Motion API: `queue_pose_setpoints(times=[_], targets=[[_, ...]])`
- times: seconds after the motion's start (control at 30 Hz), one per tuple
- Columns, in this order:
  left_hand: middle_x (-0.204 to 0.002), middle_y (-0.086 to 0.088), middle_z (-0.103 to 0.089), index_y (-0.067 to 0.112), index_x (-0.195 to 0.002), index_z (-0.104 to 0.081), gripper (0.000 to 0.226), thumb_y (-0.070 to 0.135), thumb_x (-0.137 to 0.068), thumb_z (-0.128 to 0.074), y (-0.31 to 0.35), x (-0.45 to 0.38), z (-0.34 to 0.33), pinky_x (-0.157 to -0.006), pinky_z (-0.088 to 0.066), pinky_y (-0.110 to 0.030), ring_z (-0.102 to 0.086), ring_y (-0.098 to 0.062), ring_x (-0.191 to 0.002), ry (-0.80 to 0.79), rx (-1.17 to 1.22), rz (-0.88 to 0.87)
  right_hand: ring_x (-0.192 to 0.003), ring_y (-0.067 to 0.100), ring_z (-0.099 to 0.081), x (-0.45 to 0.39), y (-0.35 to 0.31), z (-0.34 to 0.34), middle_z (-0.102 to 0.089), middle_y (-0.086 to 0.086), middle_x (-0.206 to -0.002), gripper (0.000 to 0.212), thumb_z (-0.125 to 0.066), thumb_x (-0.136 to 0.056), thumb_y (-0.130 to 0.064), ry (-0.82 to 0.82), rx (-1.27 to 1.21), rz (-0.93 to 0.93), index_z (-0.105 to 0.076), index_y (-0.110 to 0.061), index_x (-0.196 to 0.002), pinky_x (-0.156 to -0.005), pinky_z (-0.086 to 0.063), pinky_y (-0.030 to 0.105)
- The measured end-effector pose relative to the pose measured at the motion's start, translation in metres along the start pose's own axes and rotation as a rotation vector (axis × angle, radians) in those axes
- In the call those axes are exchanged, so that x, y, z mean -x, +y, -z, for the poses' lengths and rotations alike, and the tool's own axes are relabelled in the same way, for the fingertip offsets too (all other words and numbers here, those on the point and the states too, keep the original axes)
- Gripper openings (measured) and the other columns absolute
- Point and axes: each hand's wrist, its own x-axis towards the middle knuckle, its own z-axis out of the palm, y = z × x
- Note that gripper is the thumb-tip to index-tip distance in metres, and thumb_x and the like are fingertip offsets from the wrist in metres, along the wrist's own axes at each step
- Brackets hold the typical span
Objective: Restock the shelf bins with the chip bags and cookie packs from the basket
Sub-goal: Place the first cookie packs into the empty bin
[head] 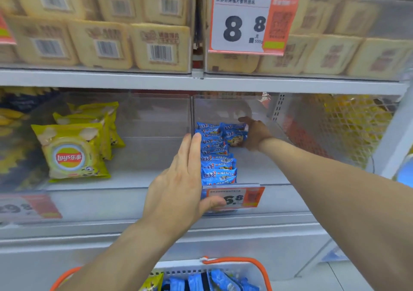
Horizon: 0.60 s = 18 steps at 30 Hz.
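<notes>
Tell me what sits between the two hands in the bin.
In the head view, a row of blue cookie packs runs between the left hand at the front and the right hand at the back.

The scene is bright and evenly lit, with a cool white cast and only soft, faint shadows under the white metal shelf boards (201,81). The clear plastic bin fronts (134,201) carry a milky haze of glare that washes out what lies behind them. Focus is sharpest near the middle, on the row of blue foil cookie packs (218,156); the tan biscuit packets (100,42) on the upper shelf look smeared (their barcodes barely readable). Wide-angle distortion bends the shelf lines and stretches the forearms towards the lower corners.
</notes>
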Motion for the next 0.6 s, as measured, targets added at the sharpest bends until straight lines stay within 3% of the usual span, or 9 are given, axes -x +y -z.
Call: queue_pose_setpoints(times=[0.07, 0.17, 0.27, 0.33, 0.4, 0.43, 0.47, 0.53, 0.6], targets=[[-0.160, -0.007, -0.030, 0.008, -0.156, -0.015, 0.131, 0.084, -0.058, -0.057, 0.001, 0.002, 0.004, -0.071, -0.054, -0.025, -0.060, -0.017, -0.122, -0.016, 0.029, -0.015, -0.116, 0.034, -0.056, 0.011, -0.005, 0.010, -0.045, 0.010, -0.137, 0.078, -0.068, -0.084, 0.000, 0.043, 0.122, 0.018, -0.037, -0.034, -0.146, -0.086, -0.053, 0.037], [-0.166, -0.001, 0.003, 0.015, -0.155, 0.015, 0.130, 0.080, -0.071, -0.059, 0.001, 0.003, 0.007, -0.100, -0.041, -0.028, -0.034, -0.016, -0.143, -0.093, 0.068, -0.019, -0.113, 0.030, -0.059, 0.033, -0.014, 0.031, -0.053, 0.007, -0.133, 0.062, -0.064, -0.084, 0.003, 0.069, 0.156, 0.112, -0.050, -0.028, -0.137, -0.076, -0.046, 0.027], [-0.165, -0.010, -0.006, 0.010, -0.157, 0.003, 0.124, 0.068, -0.074, -0.069, 0.002, 0.006, 0.011, -0.114, -0.029, -0.036, -0.021, -0.024, -0.148, -0.060, 0.103, -0.045, -0.089, 0.022, -0.062, 0.072, -0.025, 0.050, -0.068, 0.005, -0.110, 0.039, -0.061, -0.084, -0.001, 0.143, 0.118, 0.265, -0.063, -0.017, -0.119, -0.074, -0.045, 0.023], [-0.156, -0.016, -0.027, 0.007, -0.153, -0.023, 0.104, 0.046, -0.075, -0.079, 0.004, 0.020, 0.015, -0.111, -0.034, -0.042, -0.029, -0.030, -0.142, 0.082, 0.151, -0.095, -0.072, 0.014, -0.058, 0.109, -0.034, 0.054, -0.068, -0.002, -0.088, 0.025, -0.062, -0.084, -0.005, 0.203, 0.024, 0.362, -0.068, -0.017, -0.105, -0.072, -0.046, 0.024], [-0.142, -0.014, -0.043, 0.008, -0.140, -0.043, 0.072, 0.025, -0.077, -0.075, 0.004, 0.044, 0.017, -0.103, -0.039, -0.041, -0.043, -0.031, -0.129, 0.254, 0.252, -0.138, -0.062, 0.000, -0.055, 0.150, -0.043, 0.050, -0.063, -0.011, -0.073, 0.013, -0.066, -0.085, -0.009, 0.224, -0.091, 0.454, -0.068, -0.020, -0.091, -0.069, -0.047, 0.019], [-0.134, -0.010, -0.048, 0.010, -0.132, -0.049, 0.059, 0.020, -0.078, -0.070, 0.004, 0.059, 0.015, -0.098, -0.043, -0.040, -0.049, -0.030, -0.121, 0.267, 0.313, -0.150, -0.061, -0.002, -0.055, 0.170, -0.045, 0.044, -0.061, -0.013, -0.069, 0.010, -0.067, -0.085, -0.011, 0.204, -0.124, 0.493, -0.067, -0.021, -0.086, -0.066, -0.044, 0.014], [-0.126, -0.004, -0.050, 0.014, -0.124, -0.052, 0.047, 0.018, -0.079, -0.066, 0.003, 0.075, 0.012, -0.092, -0.046, -0.041, -0.054, -0.028, -0.110, 0.227, 0.385, -0.143, -0.060, -0.002, -0.055, 0.187, -0.046, 0.036, -0.060, -0.013, -0.067, 0.010, -0.067, -0.085, -0.012, 0.169, -0.133, 0.525, -0.067, -0.021, -0.084, -0.063, -0.042, 0.013], [-0.110, 0.006, -0.050, 0.020, -0.113, -0.055, 0.030, 0.019, -0.083, -0.060, 0.001, 0.110, -0.001, -0.081, -0.049, -0.041, -0.058, -0.022, -0.093, 0.031, 0.494, -0.062, -0.060, 0.004, -0.054, 0.216, -0.046, 0.013, -0.060, -0.010, -0.064, 0.011, -0.066, -0.084, -0.013, 0.072, -0.103, 0.564, -0.065, -0.024, -0.080, -0.064, -0.046, 0.021], [-0.104, 0.009, -0.052, 0.022, -0.110, -0.057, 0.021, 0.022, -0.089, -0.059, 0.000, 0.146, -0.018, -0.082, -0.047, -0.037, -0.057, -0.017, -0.090, -0.204, 0.516, 0.001, -0.064, 0.011, -0.057, 0.239, -0.042, -0.016, -0.059, -0.010, -0.063, 0.011, -0.064, -0.082, -0.016, -0.066, -0.019, 0.584, -0.064, -0.026, -0.080, -0.067, -0.050, 0.032]])
